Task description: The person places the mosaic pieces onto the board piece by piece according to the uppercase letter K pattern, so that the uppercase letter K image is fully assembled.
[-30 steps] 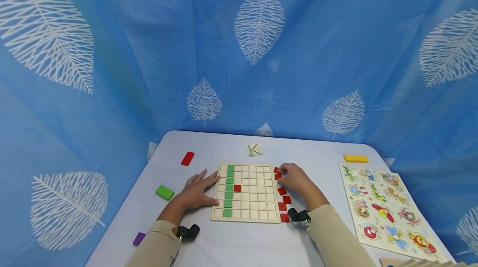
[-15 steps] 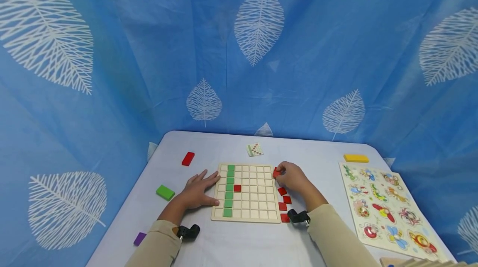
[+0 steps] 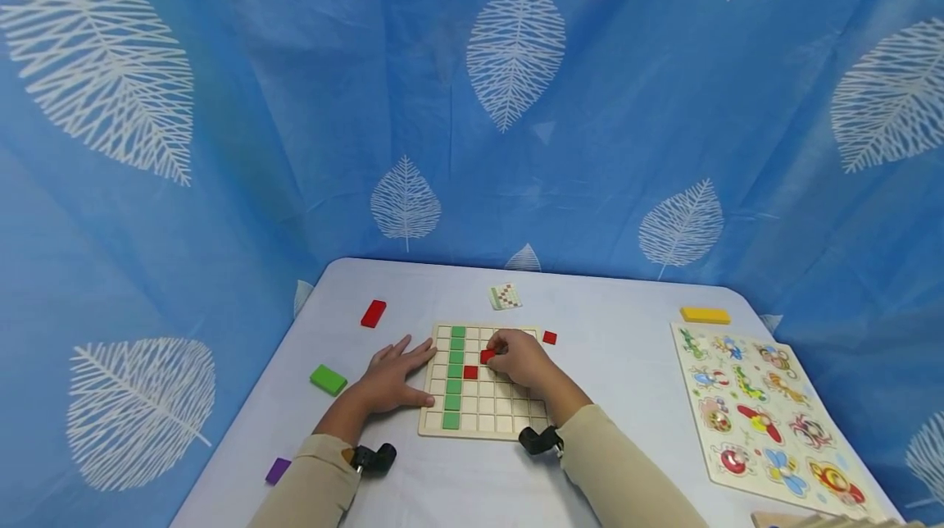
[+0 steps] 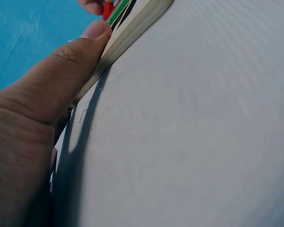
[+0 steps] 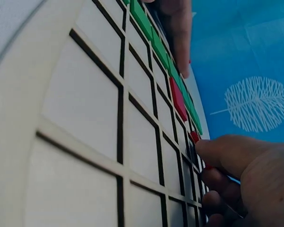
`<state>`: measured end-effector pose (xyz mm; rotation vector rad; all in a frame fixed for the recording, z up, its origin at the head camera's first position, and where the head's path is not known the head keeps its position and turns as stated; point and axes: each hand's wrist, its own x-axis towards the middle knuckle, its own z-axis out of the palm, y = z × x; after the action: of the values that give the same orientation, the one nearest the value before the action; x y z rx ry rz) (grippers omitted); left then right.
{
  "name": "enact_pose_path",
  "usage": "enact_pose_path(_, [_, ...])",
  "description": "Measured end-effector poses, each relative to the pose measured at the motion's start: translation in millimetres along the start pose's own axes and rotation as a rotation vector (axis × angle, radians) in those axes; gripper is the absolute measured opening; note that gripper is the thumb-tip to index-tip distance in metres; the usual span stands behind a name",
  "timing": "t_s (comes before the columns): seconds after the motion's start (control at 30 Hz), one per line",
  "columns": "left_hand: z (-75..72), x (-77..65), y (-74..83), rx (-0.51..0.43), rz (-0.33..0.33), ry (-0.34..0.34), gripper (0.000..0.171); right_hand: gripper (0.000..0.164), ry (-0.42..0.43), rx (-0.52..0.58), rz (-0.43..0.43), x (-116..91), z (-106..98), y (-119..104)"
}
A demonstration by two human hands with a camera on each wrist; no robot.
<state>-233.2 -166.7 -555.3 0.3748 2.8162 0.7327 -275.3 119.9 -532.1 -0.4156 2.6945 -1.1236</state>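
A wooden grid board [image 3: 501, 427] lies mid-table with a column of green tiles [image 3: 453, 387] and one red tile [image 3: 470, 372] set in it. My left hand [image 3: 392, 379] rests at the board's left edge with fingers spread. In the left wrist view its thumb [image 4: 80, 49] lies against the board's side. My right hand [image 3: 522, 360] is over the board, pinching another red tile [image 3: 487, 356] between thumb and fingertips, up and right of the set one. In the right wrist view, that tile is mostly hidden by the fingers [image 5: 227, 151].
A loose red tile [image 3: 550, 338] lies off the board's upper right corner. A pattern card [image 3: 505, 296] lies behind the board. Red [image 3: 374, 313], green [image 3: 328, 380], purple [image 3: 278, 471] and yellow [image 3: 705, 316] blocks lie around. An insect-picture board [image 3: 774, 417] is at right.
My right hand has picked up a red tile beside the board and carried it left over the grid. The right forearm now covers the other loose red tiles. My left hand stays put.
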Motion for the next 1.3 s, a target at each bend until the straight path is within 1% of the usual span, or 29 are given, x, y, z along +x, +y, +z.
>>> enact_pose_path(0.17, [0.6,-0.2,0.4,-0.005,0.005,0.006,0.101,0.014,0.001,-0.028,0.001,1,4,-1])
enact_pose_path(0.33, [0.8,-1.0,1.0,-0.005,0.010,0.009,0.100,0.014,-0.011,-0.072,-0.017,1,4,-2])
enact_pose_path(0.4, [0.9,-1.8,2.0,-0.008,0.010,0.009,0.100,0.015,-0.009,-0.052,-0.013,0,0,0])
enact_pose_path(0.47, [1.0,-2.3,2.8,-0.012,0.009,0.006,0.100,0.018,0.010,-0.014,0.002,-1,-6,5])
enact_pose_path(0.57, [1.7,-3.0,3.6,-0.015,0.013,0.010,0.100,0.024,0.090,0.029,0.051,-1,-23,17])
enact_pose_path(0.63, [1.6,-3.0,3.7,-0.010,0.013,0.012,0.100,0.029,0.154,0.026,0.097,0,-37,29])
enact_pose_path(0.7, [1.2,-3.1,3.5,-0.007,0.011,0.016,0.100,0.036,0.204,-0.003,0.159,1,-50,40])
enact_pose_path(0.77, [0.7,-3.1,3.2,-0.006,0.007,0.016,0.100,0.042,0.217,-0.032,0.217,2,-60,51])
enact_pose_path(0.83, [0.3,-3.1,2.8,-0.004,0.003,0.011,0.100,0.045,0.202,-0.049,0.274,2,-66,60])
enact_pose_path(0.9, [0.3,-3.0,2.4,-0.004,0.003,0.009,0.100,0.045,0.180,-0.056,0.310,1,-69,66])
enact_pose_path(1.0, [0.1,-2.8,2.4,-0.002,0.002,0.009,0.100,0.041,0.164,-0.044,0.336,1,-69,71])
enact_pose_path(1.13, [0.0,-2.1,2.1,-0.007,0.006,0.019,0.100,0.033,0.171,-0.027,0.346,2,-69,70])
enact_pose_path(1.3, [0.2,-1.4,0.6,0.000,0.005,0.012,0.100,0.023,0.180,-0.046,0.338,4,-69,69])
